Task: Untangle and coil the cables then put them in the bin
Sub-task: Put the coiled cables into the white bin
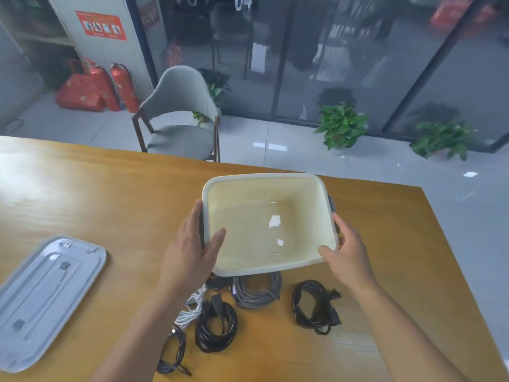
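Note:
I hold an empty cream bin (264, 183) over the wooden table, tilted toward me. My left hand (192, 249) grips its left rim, thumb inside the bin. My right hand (347, 249) grips the near right corner, thumb over the rim. Below the bin lie several coiled cables: a grey one (257, 292), a black one (216, 326), another black one with plugs (314, 306), a white one (191, 308) partly hidden by my left forearm, and a thin dark one (172, 354) near the table's front edge.
The bin's grey lid (46, 296) lies upside down at the table's left. The wooden table (96, 194) stretches left and back. A grey chair (181, 117) stands behind it. Potted plants (341, 125) and fire extinguishers (124, 86) stand on the floor.

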Demonstrator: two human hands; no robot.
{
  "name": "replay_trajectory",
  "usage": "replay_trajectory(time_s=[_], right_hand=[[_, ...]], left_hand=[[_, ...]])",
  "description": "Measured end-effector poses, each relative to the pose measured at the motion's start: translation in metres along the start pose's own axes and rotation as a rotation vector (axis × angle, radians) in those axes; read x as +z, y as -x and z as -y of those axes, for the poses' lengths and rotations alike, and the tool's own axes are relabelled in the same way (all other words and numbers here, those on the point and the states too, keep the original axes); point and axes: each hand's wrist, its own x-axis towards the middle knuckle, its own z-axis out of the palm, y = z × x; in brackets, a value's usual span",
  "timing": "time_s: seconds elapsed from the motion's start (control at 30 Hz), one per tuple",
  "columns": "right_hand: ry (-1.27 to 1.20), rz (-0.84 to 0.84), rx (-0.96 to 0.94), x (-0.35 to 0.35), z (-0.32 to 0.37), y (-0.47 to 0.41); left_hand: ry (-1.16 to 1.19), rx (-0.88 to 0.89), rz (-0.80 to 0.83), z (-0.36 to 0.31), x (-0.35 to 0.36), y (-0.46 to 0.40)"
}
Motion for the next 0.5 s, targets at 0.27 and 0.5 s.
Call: replay_trajectory(time_s=[0.27, 0.5], right_hand=[[0.026, -0.063, 0.140, -0.059, -0.062, -0.044], [0.005, -0.094, 0.267, -0.070, -0.102, -0.066]], left_hand=[[0.019, 0.016, 0.185, -0.055, 0.091, -0.052], [0.010, -0.032, 0.301, -0.065, 0.152, -0.074]])
